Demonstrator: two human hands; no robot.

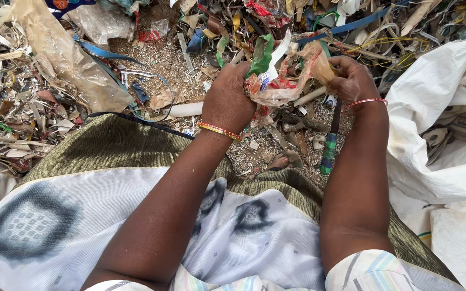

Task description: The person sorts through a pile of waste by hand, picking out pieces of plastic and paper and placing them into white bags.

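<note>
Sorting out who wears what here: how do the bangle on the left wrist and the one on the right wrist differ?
The left bangle is yellow-gold with small red and green marks; the right bangle is thin and pinkish red. The left one looks broader, the right one finer. The left sits below a fist, left hand, gripping crumpled plastic wrapper scrap; the right sits below the right hand, which pinches the same scrap. Both circle a wrist snugly.

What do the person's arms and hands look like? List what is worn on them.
Both forearms are bare. The left hand has a thin bangle at the wrist, yellow with red and green marks. The right hand has a slim pink-red bangle at its wrist. Short sleeves show at the bottom edge, pale cloth with pastel stripes in blue, pink and green.
</note>
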